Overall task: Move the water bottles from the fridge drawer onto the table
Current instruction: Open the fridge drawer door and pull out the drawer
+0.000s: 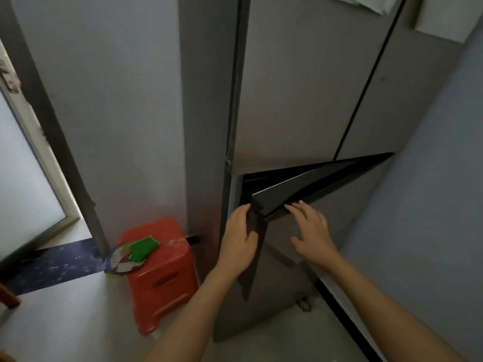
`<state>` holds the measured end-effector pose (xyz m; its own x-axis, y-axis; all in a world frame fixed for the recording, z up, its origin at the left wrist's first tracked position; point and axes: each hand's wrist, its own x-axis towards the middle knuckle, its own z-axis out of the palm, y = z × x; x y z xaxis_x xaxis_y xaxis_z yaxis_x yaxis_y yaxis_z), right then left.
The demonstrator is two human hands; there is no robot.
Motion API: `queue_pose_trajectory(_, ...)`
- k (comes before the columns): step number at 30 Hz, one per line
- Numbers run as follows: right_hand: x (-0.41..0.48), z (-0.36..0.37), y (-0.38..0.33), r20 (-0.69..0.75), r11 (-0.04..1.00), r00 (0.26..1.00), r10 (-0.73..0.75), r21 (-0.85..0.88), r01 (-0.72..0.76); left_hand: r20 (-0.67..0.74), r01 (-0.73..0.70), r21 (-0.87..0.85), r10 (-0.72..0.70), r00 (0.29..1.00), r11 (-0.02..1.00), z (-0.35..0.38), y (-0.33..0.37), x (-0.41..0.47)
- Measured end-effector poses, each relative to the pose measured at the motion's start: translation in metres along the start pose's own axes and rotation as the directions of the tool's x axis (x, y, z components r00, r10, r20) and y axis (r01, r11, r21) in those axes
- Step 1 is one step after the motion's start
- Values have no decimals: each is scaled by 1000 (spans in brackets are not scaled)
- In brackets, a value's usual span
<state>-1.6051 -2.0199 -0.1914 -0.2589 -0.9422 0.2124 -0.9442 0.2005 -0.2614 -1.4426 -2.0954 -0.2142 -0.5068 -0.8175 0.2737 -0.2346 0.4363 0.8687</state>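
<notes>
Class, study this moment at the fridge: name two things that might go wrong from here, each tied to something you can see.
1. The left hand grips the free edge of the door beside the fridge body, and the right hand touches its top edge; if the door swung back, fingers might get pinched.
2. The stool stands close on the left; a sidestep might knock it, tipping off the sponge.

Fridge drawer (300,190) interior dark, hidden.
</notes>
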Motion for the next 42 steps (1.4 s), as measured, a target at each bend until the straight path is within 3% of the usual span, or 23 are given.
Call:
queue_pose_trajectory(3,-30,-12,3,-23,989,995,100,112,-97,153,-218,203,189,970,955,-1,23,-1)
queue_pose_trajectory(5,-52,-21,9,-36,982,987,159,108,-155,266,-315,242,249,931,918,5,30,-2)
queue_pose_trajectory(8,-85,-38,20,-46,972,974,220,92,-215,335,-417,177,344,877,892,21,35,-16)
queue_pose_trajectory(14,-154,-62,50,-70,924,926,371,128,-360,454,-486,0,433,779,874,55,69,-58)
queue_pose_trajectory(19,-196,-81,71,-292,923,877,382,171,-345,617,-569,-68,483,621,819,94,105,-72)
queue_pose_trajectory(23,-234,-91,98,-570,942,782,253,-40,-334,721,-652,-66,488,492,755,138,132,-85)
queue_pose_trajectory(26,-260,-101,133,-652,928,731,201,-113,-356,786,-781,37,463,408,624,175,150,-92)
queue_pose_trajectory(29,-279,-113,167,-696,909,690,200,-132,-396,765,-804,156,445,465,574,218,166,-91)
queue_pose_trajectory(33,-300,-123,210,-691,894,703,166,-195,-403,664,-787,272,483,570,554,281,184,-77)
queue_pose_trajectory(38,-311,-141,266,-687,877,717,119,-266,-401,664,-807,318,491,564,497,351,207,-48)
queue_pose_trajectory(42,-309,-147,307,-647,754,756,95,-449,-479,680,-798,367,448,581,479,378,219,-30)
